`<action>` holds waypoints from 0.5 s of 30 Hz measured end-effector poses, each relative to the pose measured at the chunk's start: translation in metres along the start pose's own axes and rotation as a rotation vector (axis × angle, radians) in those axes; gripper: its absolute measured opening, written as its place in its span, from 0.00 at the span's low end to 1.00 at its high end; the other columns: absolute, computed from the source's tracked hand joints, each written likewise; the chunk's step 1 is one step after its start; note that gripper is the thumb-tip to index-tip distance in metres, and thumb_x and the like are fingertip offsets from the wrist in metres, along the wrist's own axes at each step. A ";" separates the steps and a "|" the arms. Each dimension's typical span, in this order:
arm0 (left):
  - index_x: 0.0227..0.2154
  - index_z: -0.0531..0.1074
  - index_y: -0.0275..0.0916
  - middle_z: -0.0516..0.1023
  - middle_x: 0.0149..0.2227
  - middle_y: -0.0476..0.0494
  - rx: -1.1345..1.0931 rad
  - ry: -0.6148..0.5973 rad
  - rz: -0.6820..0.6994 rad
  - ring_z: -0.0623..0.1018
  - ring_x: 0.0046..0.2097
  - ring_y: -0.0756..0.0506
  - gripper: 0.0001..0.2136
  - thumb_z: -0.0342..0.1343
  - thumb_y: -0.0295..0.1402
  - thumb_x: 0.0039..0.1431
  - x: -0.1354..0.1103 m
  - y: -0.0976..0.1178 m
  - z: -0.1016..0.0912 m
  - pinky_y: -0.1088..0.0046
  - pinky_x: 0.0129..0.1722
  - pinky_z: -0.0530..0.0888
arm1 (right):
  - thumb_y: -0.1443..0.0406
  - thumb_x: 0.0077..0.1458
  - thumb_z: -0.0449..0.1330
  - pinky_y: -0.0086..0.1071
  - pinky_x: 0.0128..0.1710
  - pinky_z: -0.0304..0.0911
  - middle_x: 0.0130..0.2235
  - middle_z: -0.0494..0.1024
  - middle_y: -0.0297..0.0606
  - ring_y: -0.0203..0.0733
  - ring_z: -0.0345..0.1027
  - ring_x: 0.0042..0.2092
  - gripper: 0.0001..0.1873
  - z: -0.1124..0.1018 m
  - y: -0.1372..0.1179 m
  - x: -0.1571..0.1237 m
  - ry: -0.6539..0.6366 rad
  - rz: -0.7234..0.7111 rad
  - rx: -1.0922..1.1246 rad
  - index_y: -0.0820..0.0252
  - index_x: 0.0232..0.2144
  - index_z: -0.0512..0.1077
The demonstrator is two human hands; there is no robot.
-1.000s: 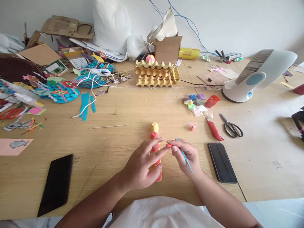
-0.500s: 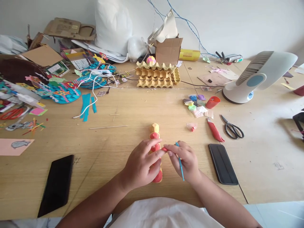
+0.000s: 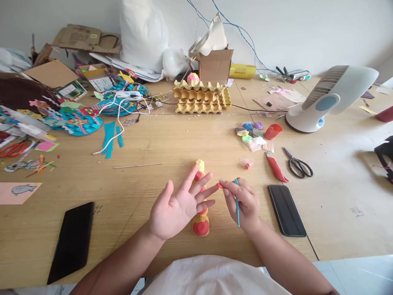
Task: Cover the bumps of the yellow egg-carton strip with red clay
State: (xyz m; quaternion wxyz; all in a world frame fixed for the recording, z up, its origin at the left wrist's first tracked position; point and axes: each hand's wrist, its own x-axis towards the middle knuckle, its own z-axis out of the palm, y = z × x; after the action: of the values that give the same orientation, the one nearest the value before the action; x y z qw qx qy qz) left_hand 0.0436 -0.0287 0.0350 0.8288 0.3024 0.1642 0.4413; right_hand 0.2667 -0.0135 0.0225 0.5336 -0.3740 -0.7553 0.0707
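My left hand (image 3: 179, 209) is turned palm up with its fingers spread, and nothing rests in it. One of its fingertips comes close to a small piece of red clay (image 3: 220, 185), which my right hand (image 3: 244, 203) pinches between thumb and forefinger. A thin blue modelling tool (image 3: 237, 207) is also held in the right hand, pointing down toward me. Beneath the left fingers lies an egg-carton strip (image 3: 201, 227), its bumps covered in red clay, with a yellow bump at the far end. The middle of this strip is partly hidden by the fingers.
To the right lie a phone (image 3: 287, 211), scissors (image 3: 298, 163), a red-handled cutter (image 3: 276, 167), a red cup (image 3: 273, 131) and bags of coloured clay (image 3: 256, 143). A black tablet (image 3: 72, 241) is at left. Egg cartons (image 3: 199, 107) and a white fan (image 3: 325, 102) stand farther back.
My left hand has turned over from palm down to palm up and spread its fingers. My right hand has shifted slightly right with the red clay and blue tool.
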 end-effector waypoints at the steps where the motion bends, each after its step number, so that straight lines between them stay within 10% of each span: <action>1: 0.77 0.58 0.65 0.58 0.80 0.48 0.003 -0.011 0.009 0.63 0.77 0.33 0.36 0.35 0.67 0.72 -0.001 0.000 0.000 0.46 0.70 0.62 | 0.73 0.70 0.61 0.34 0.29 0.61 0.28 0.72 0.32 0.39 0.60 0.28 0.16 0.001 0.001 0.000 -0.020 -0.042 -0.024 0.55 0.55 0.79; 10: 0.79 0.36 0.72 0.33 0.84 0.51 0.547 -0.169 0.224 0.60 0.79 0.28 0.38 0.31 0.69 0.70 -0.010 -0.002 -0.007 0.37 0.77 0.42 | 0.72 0.71 0.61 0.33 0.30 0.56 0.27 0.69 0.31 0.39 0.58 0.27 0.11 0.004 0.001 0.003 -0.123 -0.074 -0.094 0.59 0.52 0.78; 15: 0.80 0.33 0.66 0.35 0.84 0.45 0.703 -0.132 0.306 0.50 0.81 0.28 0.41 0.38 0.68 0.70 -0.012 -0.008 -0.009 0.38 0.77 0.48 | 0.70 0.73 0.60 0.34 0.31 0.57 0.27 0.70 0.32 0.40 0.60 0.28 0.09 0.004 -0.002 0.003 -0.244 -0.111 -0.185 0.60 0.49 0.80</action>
State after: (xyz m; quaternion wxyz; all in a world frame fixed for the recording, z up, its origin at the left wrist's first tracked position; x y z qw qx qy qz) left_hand 0.0373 -0.0388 0.0224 0.6080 0.6167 0.2045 0.4563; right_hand 0.2621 -0.0113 0.0243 0.4040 -0.3678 -0.8374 0.0161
